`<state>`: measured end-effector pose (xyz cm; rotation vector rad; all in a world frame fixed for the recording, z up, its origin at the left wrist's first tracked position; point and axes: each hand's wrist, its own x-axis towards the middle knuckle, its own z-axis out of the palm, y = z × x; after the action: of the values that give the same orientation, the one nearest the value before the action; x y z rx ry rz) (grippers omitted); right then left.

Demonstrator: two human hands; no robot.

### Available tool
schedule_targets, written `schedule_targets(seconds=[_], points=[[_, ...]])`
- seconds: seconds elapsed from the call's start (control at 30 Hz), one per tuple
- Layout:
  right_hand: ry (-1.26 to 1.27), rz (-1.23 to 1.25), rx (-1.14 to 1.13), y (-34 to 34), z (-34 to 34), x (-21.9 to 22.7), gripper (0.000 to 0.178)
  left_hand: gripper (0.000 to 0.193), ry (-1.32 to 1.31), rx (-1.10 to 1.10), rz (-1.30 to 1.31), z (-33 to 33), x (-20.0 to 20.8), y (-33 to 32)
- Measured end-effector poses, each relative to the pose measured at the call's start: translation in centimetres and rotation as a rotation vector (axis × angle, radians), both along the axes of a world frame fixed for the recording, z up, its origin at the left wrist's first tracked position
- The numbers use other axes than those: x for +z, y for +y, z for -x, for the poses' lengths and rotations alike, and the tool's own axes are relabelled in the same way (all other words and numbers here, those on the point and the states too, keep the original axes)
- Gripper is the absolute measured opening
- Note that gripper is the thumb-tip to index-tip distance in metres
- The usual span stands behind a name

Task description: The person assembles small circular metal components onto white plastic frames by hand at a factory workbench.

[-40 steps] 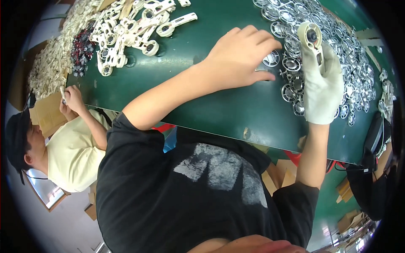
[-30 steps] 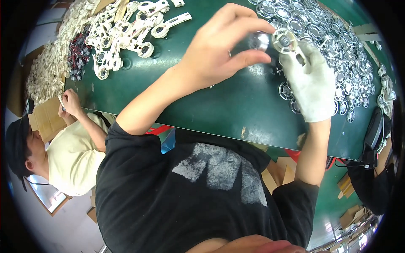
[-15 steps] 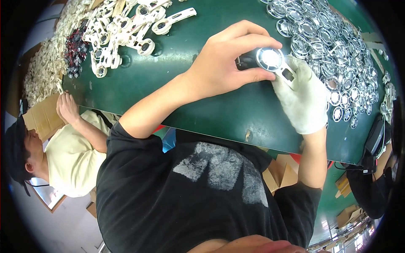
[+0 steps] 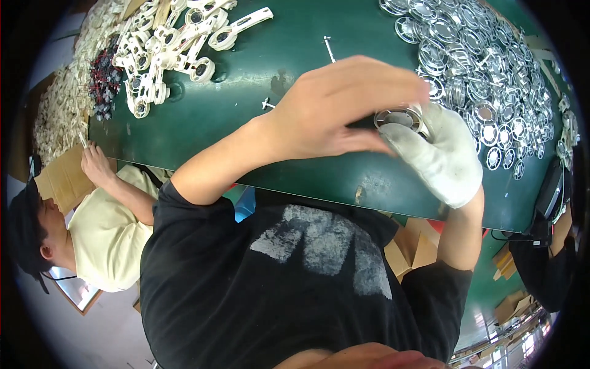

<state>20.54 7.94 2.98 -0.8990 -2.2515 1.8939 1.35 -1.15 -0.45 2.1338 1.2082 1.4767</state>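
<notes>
My right hand [image 4: 439, 157], in a white glove, grips a round chrome-rimmed part [image 4: 399, 117]. Its thumb lies over the near side of the rim, and the glove hides the rest of the piece. My bare left hand [image 4: 344, 107] arches over the part from the left, fingers and thumb apart and smeared by motion. Whether those fingertips touch the rim I cannot tell. Beyond the left hand, a small thin metal piece [image 4: 329, 48] lies on the green table [image 4: 283, 184]. Another small metal piece [image 4: 267, 104] rests beside my left wrist.
A large heap of chrome rings [image 4: 473, 80] covers the right side. White long-handled parts with round heads [image 4: 200, 69] lie at the far left, beside dark pieces with red wires [image 4: 106, 77]. At the left edge sits another person [image 4: 104, 227] in a pale shirt.
The chrome-rimmed part has dropped slightly nearer to me and tilted, its handle now hidden in the glove. My left fingers have come off the rim and reach over it.
</notes>
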Motion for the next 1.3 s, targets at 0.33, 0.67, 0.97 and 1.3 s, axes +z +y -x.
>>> schedule_targets(seconds=[0.33, 0.67, 0.97, 1.3], points=[[-0.135, -0.392, -0.047, -1.5, 0.9, -0.6, 0.036, 0.025, -0.261, -0.045, 0.404, 0.7, 0.2, 0.2], [0.143, -0.305, -0.422, -1.2, 0.4, -0.8, 0.035, 0.044, -0.559, 0.348, 0.563, 15.2, 3.7, 11.4], [0.154, -0.468, -0.349, -1.2, 0.6, -1.4, 0.026, 0.018, 0.522, 1.045, 0.929, 18.9, 4.4, 8.7], [0.237, -0.692, -0.332, -0.5, 1.4, -1.1, 0.048, 0.019, 0.057, 0.544, 0.585, 13.1, 6.4, 7.8]])
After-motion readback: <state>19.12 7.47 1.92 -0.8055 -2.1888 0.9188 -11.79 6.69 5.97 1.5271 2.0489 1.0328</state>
